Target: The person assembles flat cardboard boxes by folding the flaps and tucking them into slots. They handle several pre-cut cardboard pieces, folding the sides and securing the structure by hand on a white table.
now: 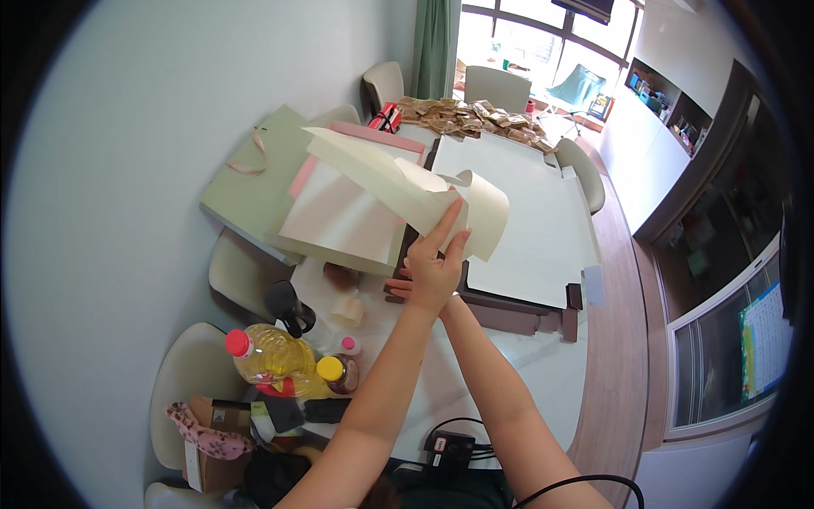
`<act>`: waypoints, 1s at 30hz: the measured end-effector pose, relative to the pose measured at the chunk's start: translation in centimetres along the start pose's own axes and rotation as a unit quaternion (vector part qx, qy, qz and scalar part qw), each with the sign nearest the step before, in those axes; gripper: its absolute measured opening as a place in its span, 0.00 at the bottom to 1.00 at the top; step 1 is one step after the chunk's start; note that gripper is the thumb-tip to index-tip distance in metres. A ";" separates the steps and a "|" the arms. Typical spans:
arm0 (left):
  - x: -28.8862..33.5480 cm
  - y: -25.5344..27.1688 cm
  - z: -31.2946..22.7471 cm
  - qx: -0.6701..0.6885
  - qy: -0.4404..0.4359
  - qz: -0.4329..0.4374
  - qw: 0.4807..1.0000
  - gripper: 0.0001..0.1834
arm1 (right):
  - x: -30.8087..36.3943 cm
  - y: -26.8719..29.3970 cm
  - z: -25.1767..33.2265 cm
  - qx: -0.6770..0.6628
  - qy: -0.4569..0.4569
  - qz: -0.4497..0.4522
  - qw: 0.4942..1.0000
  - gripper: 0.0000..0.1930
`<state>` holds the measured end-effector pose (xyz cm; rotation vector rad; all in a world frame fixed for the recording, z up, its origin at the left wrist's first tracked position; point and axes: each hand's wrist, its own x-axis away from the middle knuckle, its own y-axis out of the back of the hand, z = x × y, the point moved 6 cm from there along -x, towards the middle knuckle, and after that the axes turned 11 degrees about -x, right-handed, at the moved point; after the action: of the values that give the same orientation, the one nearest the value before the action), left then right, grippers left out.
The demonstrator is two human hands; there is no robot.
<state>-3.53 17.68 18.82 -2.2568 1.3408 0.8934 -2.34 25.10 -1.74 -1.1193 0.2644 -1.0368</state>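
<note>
Cream, curled, paper-like sheet (365,170): raised above the white bench (551,365), just beyond the left hand (435,265). Left thumb and index finger appear to pinch its near edge; the other left fingers are hidden. Long axis slants from far left of this hand to its right, where the end rolls into a loop. Left hand is nearer. Right hand (400,286) lies crossed beneath the left wrist, fingertips showing on its left; grip cannot be told. White, dark-edged flat panel (534,220): right of both hands. Pale, olive-edged shallow box (339,253): left of them.
</note>
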 end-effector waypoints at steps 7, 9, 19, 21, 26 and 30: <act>1.3 -1.0 -1.4 0.008 -0.002 0.030 0.999 0.25 | 3.2 2.7 2.6 -0.077 0.004 0.042 0.996 0.27; 2.2 -1.0 -1.5 -0.004 0.015 0.048 0.999 0.24 | 6.3 2.6 5.7 -0.096 0.043 0.032 0.994 0.28; 9.9 -5.8 -3.8 0.026 -0.018 0.184 0.982 0.22 | 21.9 8.0 21.2 -0.033 0.212 0.010 0.977 0.34; 12.2 -6.5 -4.6 0.014 -0.038 0.212 0.976 0.22 | 23.4 9.8 22.0 0.032 0.230 -0.068 0.970 0.27; 18.5 -6.4 -1.4 -0.008 0.076 0.230 0.970 0.26 | 25.3 15.5 21.0 0.093 0.220 -0.162 0.957 0.27; 21.7 -4.1 5.2 0.074 0.339 -0.021 0.938 0.22 | 26.3 18.8 18.8 0.137 0.214 -0.254 0.933 0.26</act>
<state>5.85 8.76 0.26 -2.5595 1.5421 -0.0390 34.04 16.75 -0.81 -0.7067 0.1688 -1.7277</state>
